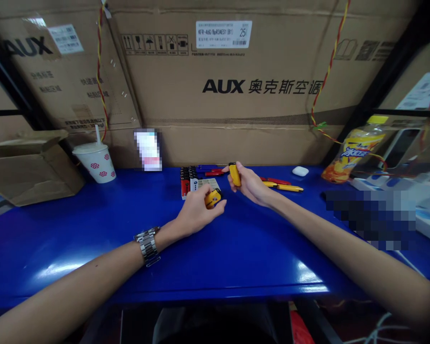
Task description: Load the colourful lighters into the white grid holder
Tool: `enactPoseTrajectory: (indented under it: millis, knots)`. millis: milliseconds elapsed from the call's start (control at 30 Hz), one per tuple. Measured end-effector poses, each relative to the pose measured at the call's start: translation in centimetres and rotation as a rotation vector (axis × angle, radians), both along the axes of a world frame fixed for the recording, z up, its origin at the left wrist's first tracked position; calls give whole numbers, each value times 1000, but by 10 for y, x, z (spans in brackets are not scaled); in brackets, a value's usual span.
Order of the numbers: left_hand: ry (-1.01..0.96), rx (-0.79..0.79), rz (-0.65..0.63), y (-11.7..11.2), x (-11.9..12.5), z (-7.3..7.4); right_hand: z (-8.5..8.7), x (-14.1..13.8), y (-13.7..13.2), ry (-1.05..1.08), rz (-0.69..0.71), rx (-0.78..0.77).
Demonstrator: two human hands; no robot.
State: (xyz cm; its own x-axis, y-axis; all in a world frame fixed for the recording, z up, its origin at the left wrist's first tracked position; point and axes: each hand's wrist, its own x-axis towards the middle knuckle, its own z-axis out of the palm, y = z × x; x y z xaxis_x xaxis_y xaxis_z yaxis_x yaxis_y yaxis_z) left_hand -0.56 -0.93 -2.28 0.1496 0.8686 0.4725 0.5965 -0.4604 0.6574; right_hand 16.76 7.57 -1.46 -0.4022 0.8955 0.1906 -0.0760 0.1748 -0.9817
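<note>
My left hand [197,210], with a metal watch on its wrist, is closed around a yellow lighter [212,198] held just in front of a lighter tray [210,183]. In my right hand [250,184], a second yellow lighter [234,175] is pinched roughly upright, to the right of the tray. Red lighters [185,186] and white lighters [194,184] with black tops stand in rows at the tray's left side. Its visible right part shows bare slots. Behind the tray lie blue lighters [206,168] and red lighters [214,172]. Beyond my right wrist are loose yellow lighters [289,188] and red ones.
On the blue table [93,239] stand a cardboard box [32,167], a paper cup [97,162] with a straw, and a lit phone [148,150]. A white earbud case [300,171] and a drink bottle [354,150] are at right. Large cartons [258,124] form the back.
</note>
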Motion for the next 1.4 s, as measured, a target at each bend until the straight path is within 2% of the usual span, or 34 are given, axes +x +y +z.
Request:
enactPoseTrajectory:
  millis: [67,167,267,433,567,667,833,967,1067,1133,1167,1233,1300,1400]
  knots:
    - [68,28,-82,-2,0,-1,1,-6,5,17,-24,44]
    - [121,50,-150,-3,0,-1,-1,-17,15,-56,-99,195]
    - [133,58,-167,-3,0,0,-5,-33,30,-90,-138,292]
    - [158,61,-160,-3,-1,0,-10,-61,53,-129,-71,419]
    - [165,47,-161,-4,-1,-1,-4,-69,56,-341,-116,652]
    - [161,44,-166,-4,-1,-1,3,-68,52,-450,-145,766]
    - [159,47,-152,-3,0,-1,2,-67,57,-546,-93,721]
    - [134,-4,-66,-1,0,-1,-7,-64,57,-635,-101,737]
    - [97,-56,8,1,1,0,-5,-56,47,-595,-162,738]
    - [67,-77,33,1,0,0,4,-46,36,-516,-183,695]
    - [47,-85,42,1,0,0,10,-40,31,-469,-145,656]
    - [0,-108,52,1,-1,-1,23,-28,21,-405,120,546]
    - [-49,-139,50,2,-1,-3,35,-19,12,-445,348,439]
    - [-91,-180,37,3,-2,-5,45,-11,3,-529,501,367]
